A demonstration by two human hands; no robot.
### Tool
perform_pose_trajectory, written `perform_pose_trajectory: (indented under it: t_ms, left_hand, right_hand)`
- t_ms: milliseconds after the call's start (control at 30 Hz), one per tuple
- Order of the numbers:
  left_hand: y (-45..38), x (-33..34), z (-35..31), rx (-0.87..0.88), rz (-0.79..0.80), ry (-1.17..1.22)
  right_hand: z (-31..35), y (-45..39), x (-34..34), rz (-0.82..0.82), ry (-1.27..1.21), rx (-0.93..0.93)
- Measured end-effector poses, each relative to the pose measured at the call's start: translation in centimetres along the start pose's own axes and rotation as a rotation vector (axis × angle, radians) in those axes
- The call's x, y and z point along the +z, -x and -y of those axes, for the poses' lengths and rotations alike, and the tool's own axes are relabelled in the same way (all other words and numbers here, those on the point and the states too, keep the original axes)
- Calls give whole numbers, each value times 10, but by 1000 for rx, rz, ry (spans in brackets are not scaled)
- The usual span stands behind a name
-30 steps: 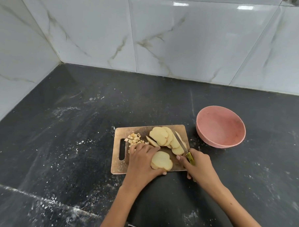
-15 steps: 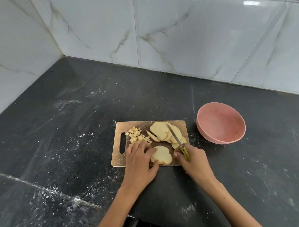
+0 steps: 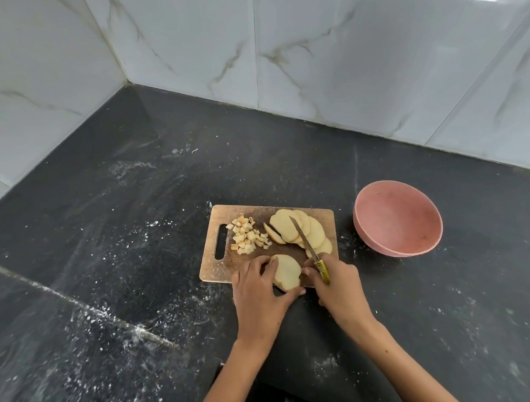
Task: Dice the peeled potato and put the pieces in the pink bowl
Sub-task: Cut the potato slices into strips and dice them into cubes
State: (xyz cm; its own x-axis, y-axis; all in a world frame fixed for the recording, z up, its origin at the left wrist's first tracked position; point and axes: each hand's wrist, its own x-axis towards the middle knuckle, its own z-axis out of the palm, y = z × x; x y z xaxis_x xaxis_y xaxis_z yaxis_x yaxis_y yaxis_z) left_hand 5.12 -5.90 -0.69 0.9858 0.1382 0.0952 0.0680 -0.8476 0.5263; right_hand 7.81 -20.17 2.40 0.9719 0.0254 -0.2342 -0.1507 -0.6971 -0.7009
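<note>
A wooden cutting board [image 3: 221, 272] lies on the dark counter. Several potato slices [image 3: 290, 229] fan across its far right part, and a heap of small diced pieces [image 3: 246, 236] sits near the handle slot. At the board's near edge my left hand [image 3: 258, 287] holds a stack of potato slices [image 3: 286, 271] between fingers and thumb. My right hand [image 3: 336, 283] grips a knife [image 3: 304, 239] by its yellow handle, blade pointing away over the fanned slices. The pink bowl [image 3: 374, 236] stands empty right of the board.
The black stone counter [image 3: 134, 240] is dusted with white specks. Marble wall tiles [image 3: 294, 50] close off the back and left sides, meeting in a corner at the far left.
The camera has shifted, so the board sits lower and more to the right in view. My left hand has slid left and uncovered more of the slice stack. The knife barely moved.
</note>
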Motion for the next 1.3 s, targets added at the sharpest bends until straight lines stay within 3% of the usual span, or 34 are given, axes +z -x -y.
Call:
perform_pose_trajectory:
  t_ms: [333,567,867,1133,1300]
  left_hand:
    - [-2,-4,11,24,44,18]
    - [3,4,3,41,115,-26]
    - [8,13,-1,96,16,-155]
    - [8,11,1,66,25,-89]
    - [4,5,2,-8,60,46]
  right_hand:
    - [-2,11,-22,289,228,-1]
    - [8,13,-6,286,378,-28]
    - [16,4,15,317,548,30]
    - [-8,31,3,446,623,110]
    - [-9,40,-20,464,421,110]
